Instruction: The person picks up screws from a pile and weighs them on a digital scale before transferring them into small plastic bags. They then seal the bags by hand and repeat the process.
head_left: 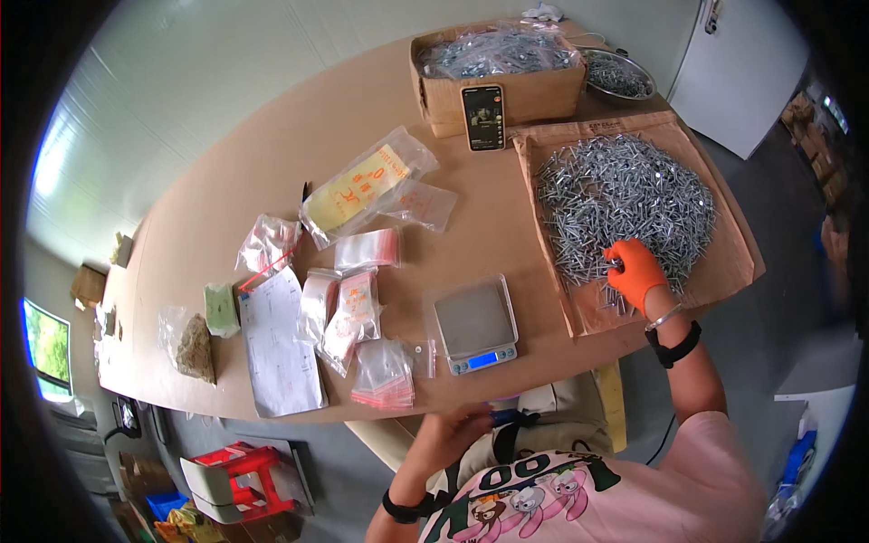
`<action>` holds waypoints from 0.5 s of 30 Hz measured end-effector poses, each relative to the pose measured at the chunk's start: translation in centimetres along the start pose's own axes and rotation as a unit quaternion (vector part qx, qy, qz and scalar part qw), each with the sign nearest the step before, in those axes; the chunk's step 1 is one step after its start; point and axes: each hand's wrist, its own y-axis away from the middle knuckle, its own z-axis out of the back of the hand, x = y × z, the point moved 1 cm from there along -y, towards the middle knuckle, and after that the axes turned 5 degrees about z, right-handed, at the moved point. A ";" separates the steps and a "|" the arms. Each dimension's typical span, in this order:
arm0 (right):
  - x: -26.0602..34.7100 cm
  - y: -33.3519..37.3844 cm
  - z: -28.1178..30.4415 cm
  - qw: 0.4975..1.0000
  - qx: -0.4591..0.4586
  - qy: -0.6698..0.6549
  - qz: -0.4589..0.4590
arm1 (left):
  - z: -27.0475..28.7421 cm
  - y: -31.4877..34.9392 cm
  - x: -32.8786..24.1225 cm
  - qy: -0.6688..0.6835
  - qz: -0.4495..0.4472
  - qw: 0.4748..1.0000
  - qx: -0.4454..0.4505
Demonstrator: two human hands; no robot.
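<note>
right hand, orange glove: pinching screws at pile's near edge | left hand: below scale, grip unclear | advice: take few, lift clear

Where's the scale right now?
The scale sits near the table's front edge, centre of the head view, between the small bags and the screw pile.

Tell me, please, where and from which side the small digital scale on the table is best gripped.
Grip the scale across its two short sides, coming from above. It lies flat and low, its sides look free, and that probably keeps fingers off the steel platform and the lit display along its front edge.
</note>
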 end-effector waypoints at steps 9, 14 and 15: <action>-1.4 -1.0 0.9 0.979 -0.007 -0.203 -0.011 | 5.1 0.2 -2.4 -0.419 -0.132 0.833 -0.335; 2.7 -1.3 1.7 0.967 -0.029 -0.253 -0.014 | 5.3 -0.5 -0.1 -0.501 -0.131 0.807 -0.285; 4.3 -1.2 2.1 0.966 -0.025 -0.253 0.055 | 5.1 -0.5 0.1 -0.496 -0.126 0.803 -0.304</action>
